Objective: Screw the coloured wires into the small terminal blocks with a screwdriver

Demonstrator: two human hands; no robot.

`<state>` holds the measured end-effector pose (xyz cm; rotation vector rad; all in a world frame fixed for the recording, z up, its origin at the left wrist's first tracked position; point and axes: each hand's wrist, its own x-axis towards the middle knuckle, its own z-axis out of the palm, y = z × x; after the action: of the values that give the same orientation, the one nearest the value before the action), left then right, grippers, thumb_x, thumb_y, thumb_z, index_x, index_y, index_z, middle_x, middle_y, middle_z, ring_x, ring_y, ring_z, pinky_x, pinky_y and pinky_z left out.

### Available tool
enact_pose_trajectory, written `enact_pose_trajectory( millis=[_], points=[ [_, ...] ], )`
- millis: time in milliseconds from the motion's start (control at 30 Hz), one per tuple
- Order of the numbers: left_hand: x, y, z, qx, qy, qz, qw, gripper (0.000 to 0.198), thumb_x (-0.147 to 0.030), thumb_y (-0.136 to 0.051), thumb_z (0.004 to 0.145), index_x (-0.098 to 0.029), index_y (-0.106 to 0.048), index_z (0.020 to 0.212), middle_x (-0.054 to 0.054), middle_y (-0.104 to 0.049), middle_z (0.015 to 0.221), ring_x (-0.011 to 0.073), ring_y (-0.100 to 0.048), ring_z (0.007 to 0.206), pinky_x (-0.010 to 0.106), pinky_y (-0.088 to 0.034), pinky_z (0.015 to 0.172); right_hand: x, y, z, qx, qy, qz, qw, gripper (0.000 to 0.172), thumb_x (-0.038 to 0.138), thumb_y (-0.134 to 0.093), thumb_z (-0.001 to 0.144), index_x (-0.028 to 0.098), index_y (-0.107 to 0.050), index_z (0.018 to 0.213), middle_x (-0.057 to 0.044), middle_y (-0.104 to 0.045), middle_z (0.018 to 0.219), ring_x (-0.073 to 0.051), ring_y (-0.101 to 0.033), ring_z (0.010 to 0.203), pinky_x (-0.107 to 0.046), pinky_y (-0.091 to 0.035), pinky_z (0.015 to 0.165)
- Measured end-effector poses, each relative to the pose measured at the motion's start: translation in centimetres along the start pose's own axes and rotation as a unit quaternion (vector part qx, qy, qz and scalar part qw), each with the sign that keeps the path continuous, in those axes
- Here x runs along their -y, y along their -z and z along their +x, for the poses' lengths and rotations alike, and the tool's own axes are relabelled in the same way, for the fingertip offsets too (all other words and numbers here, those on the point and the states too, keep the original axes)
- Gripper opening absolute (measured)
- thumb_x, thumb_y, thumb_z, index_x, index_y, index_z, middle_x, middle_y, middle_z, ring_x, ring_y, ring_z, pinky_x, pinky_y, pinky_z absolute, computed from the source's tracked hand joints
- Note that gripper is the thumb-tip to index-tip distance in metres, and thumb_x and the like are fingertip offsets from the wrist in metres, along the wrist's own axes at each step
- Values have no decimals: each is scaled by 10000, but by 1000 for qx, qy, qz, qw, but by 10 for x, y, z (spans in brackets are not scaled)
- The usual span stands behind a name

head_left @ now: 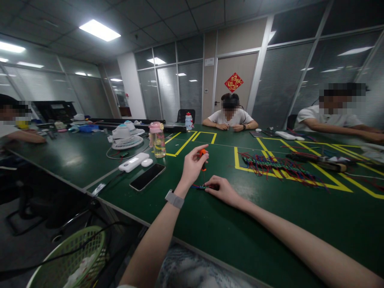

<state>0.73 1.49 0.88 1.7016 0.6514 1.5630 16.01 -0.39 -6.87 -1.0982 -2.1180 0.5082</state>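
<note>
My left hand, with a grey band on its wrist, is closed around the orange and black handle of a screwdriver. The screwdriver stands upright, its thin shaft pointing down at a small green circuit board on the table. Whether the tip touches the board is too small to tell. My right hand rests low on the table, fingers pinched at the board's right end. Red and blue wires come out of the board's left side.
Beyond my right hand lies a pile of wired circuit boards inside yellow tape lines. To the left are a phone, a white power bank, a pink-lided bottle and a fan. A green basket stands below the edge. Several people sit around.
</note>
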Motion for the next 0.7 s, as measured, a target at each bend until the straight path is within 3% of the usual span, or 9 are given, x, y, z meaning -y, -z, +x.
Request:
enact_pose_trajectory(
  millis=[100, 167, 267, 367, 467, 600, 700],
  points=[
    [-2, 1, 0, -21, -25, 66, 997, 269, -306, -594, 817, -214, -662, 1061, 62, -606, 1039, 156, -587, 920, 249, -491, 771, 1, 0, 0, -2, 2, 1, 1000, 167, 229, -629, 780, 164, -721, 903, -42, -601, 804, -141, -554, 703, -267, -446, 650],
    [-3, 1, 1, -15, -13, 36, 999, 277, -298, -510, 868, -223, -650, 1095, 71, -589, 1120, 168, -580, 978, 263, -495, 792, 2, 0, 0, -2, 2, 1, 1000, 167, 223, -629, 779, 160, -720, 904, -43, -601, 805, -141, -555, 705, -265, -446, 649],
    [-3, 0, 1, 4, 21, -41, 999, 334, -287, -472, 883, -204, -588, 1185, 79, -613, 1079, 161, -616, 893, 272, -525, 726, 2, 1, 0, 0, 3, 3, 1000, 167, 217, -631, 778, 157, -720, 904, -43, -599, 802, -141, -557, 708, -261, -445, 646],
    [-3, 0, 0, -5, 7, 0, 1000, 331, -293, -588, 818, -190, -620, 1130, 59, -629, 975, 134, -612, 795, 245, -514, 692, 1, 0, 0, -1, 8, 5, 1000, 159, 216, -633, 778, 159, -722, 897, -43, -597, 800, -141, -560, 714, -258, -445, 649],
    [-5, 1, 0, -16, -19, 47, 999, 266, -298, -597, 813, -202, -670, 1049, 64, -611, 1055, 144, -597, 888, 236, -495, 748, 0, 0, 0, -1, 9, 6, 1000, 160, 219, -631, 781, 158, -722, 898, -43, -598, 798, -140, -561, 711, -255, -443, 645],
    [-5, 1, 0, 9, 19, -44, 999, 328, -306, -499, 869, -204, -611, 1159, 75, -621, 1071, 160, -617, 889, 277, -516, 742, -1, 0, 0, 1, 8, 2, 1000, 164, 227, -630, 781, 158, -721, 899, -45, -601, 805, -139, -558, 707, -254, -442, 638],
    [-6, 1, 0, 5, 21, -20, 1000, 330, -306, -575, 824, -189, -630, 1128, 61, -631, 973, 139, -612, 801, 261, -509, 711, 0, 0, -1, 0, 8, 3, 1000, 163, 226, -629, 782, 165, -720, 903, -41, -599, 805, -138, -559, 710, -253, -441, 639]
  ],
)
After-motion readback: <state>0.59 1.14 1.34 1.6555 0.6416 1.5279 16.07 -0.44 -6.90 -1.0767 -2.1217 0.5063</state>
